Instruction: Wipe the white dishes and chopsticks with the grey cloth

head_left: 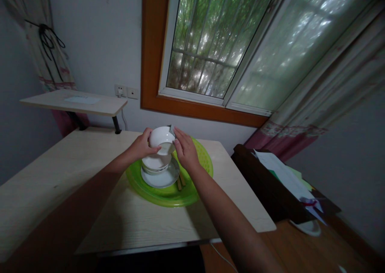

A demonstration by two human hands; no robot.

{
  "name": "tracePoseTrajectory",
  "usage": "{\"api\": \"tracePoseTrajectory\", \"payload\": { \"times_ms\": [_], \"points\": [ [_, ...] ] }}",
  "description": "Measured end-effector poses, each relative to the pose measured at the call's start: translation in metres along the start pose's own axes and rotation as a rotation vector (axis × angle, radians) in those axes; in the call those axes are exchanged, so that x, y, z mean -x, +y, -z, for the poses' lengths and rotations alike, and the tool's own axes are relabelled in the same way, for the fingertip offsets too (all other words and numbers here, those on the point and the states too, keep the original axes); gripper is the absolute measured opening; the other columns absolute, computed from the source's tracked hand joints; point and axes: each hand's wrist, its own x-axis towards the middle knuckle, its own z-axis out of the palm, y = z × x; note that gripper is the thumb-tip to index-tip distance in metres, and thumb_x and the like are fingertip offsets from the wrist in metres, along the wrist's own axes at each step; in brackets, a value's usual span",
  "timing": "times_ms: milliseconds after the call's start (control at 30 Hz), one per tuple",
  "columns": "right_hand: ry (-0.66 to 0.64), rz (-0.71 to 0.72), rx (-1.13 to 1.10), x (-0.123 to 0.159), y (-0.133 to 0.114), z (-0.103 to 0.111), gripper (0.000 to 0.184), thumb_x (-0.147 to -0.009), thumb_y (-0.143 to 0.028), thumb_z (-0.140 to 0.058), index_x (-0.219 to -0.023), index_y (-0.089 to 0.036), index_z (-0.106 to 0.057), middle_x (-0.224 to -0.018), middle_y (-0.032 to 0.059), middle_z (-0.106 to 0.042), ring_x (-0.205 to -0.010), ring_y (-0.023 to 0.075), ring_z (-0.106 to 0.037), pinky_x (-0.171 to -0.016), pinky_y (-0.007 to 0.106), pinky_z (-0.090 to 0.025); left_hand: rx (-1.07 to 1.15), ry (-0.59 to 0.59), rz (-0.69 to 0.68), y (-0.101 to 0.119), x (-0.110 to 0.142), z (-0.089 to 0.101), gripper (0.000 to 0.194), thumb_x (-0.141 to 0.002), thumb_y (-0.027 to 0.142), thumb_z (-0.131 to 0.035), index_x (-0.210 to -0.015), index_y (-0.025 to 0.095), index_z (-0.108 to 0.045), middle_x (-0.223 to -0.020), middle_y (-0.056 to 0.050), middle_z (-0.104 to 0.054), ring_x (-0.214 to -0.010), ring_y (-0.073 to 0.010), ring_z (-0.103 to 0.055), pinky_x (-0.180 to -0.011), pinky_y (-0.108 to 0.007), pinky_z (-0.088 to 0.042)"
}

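A white bowl (161, 135) is tipped on its side, its foot turned toward me. My left hand (142, 145) grips it at the left, thumb along the near side. My right hand (186, 150) presses a small grey-green piece (171, 129), cloth or paper, against the bowl's right rim; the fingers partly hide it. Just below, more white bowls (155, 163) are stacked on a white plate (161, 180). Beside the plate lie wooden chopsticks (181, 181), partly covered by my right hand. All of these rest on a round green tray (177, 200).
The tray sits on a pale wooden table (144, 229). A raised shelf (69, 100) with a sheet of paper stands at the back left. Right of the table is a dark brown piece of furniture (255, 184) with papers (282, 172) on top. A barred window (207, 44) is behind.
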Motion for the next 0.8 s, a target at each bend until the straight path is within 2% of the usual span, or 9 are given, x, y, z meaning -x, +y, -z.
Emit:
{"api": "tracePoseTrajectory", "payload": {
  "times_ms": [167, 267, 367, 500, 633, 800],
  "points": [
    [-0.111, 0.168, 0.088, -0.001, -0.012, -0.001, 0.047, -0.102, -0.025, -0.042, -0.149, -0.027, -0.045, -0.154, 0.0034, -0.046, -0.146, 0.0220, -0.035, -0.122, 0.048, -0.032, -0.055, -0.075, -0.033, -0.002, 0.000, -0.002, 0.059, -0.067, 0.046, -0.075, -0.111, 0.021, -0.046, -0.106, -0.009, -0.066, -0.090, -0.0248, -0.067, -0.075, -0.035, -0.053],
    [-0.146, 0.183, 0.107, -0.001, -0.017, -0.002, 0.049, -0.101, -0.027, -0.044, -0.150, -0.029, -0.043, -0.155, 0.0021, -0.044, -0.148, 0.0226, -0.032, -0.123, 0.048, -0.030, -0.042, -0.076, -0.050, -0.001, 0.000, -0.002, 0.057, -0.069, 0.045, -0.074, -0.113, 0.021, -0.046, -0.106, -0.008, -0.067, -0.091, -0.0238, -0.067, -0.077, -0.035, -0.052],
    [-0.138, 0.114, 0.082, -0.002, -0.016, -0.002, 0.052, -0.100, -0.033, -0.048, -0.152, -0.029, -0.040, -0.156, 0.0039, -0.043, -0.147, 0.0236, -0.034, -0.122, 0.048, -0.029, -0.052, -0.067, -0.046, 0.002, 0.000, -0.001, 0.056, -0.068, 0.043, -0.074, -0.112, 0.020, -0.047, -0.104, -0.009, -0.066, -0.090, -0.0242, -0.066, -0.076, -0.034, -0.051],
    [-0.102, -0.036, -0.030, -0.001, -0.003, -0.001, 0.061, -0.097, -0.043, -0.057, -0.152, -0.027, -0.038, -0.155, 0.0089, -0.043, -0.143, 0.0255, -0.040, -0.120, 0.047, -0.031, -0.059, -0.058, -0.005, 0.004, 0.000, 0.001, 0.061, -0.067, 0.047, -0.076, -0.113, 0.019, -0.046, -0.101, -0.008, -0.066, -0.086, -0.0240, -0.065, -0.070, -0.033, -0.050],
    [-0.066, -0.170, -0.194, 0.002, 0.013, -0.005, 0.068, -0.091, -0.050, -0.063, -0.150, -0.023, -0.041, -0.149, 0.0123, -0.049, -0.137, 0.0269, -0.046, -0.117, 0.046, -0.034, 0.021, -0.013, 0.016, -0.004, -0.002, 0.001, 0.062, -0.068, 0.048, -0.076, -0.114, 0.018, -0.046, -0.100, -0.008, -0.065, -0.084, -0.0225, -0.065, -0.069, -0.033, -0.051],
    [-0.020, -0.322, -0.327, 0.005, 0.022, -0.013, 0.076, -0.083, -0.056, -0.071, -0.146, -0.021, -0.045, -0.146, 0.0133, -0.052, -0.134, 0.0292, -0.049, -0.115, 0.047, -0.036, 0.106, 0.010, 0.026, -0.016, -0.005, -0.001, 0.062, -0.070, 0.047, -0.076, -0.115, 0.018, -0.044, -0.101, -0.008, -0.064, -0.084, -0.0211, -0.065, -0.069, -0.032, -0.052]
  ]
}}
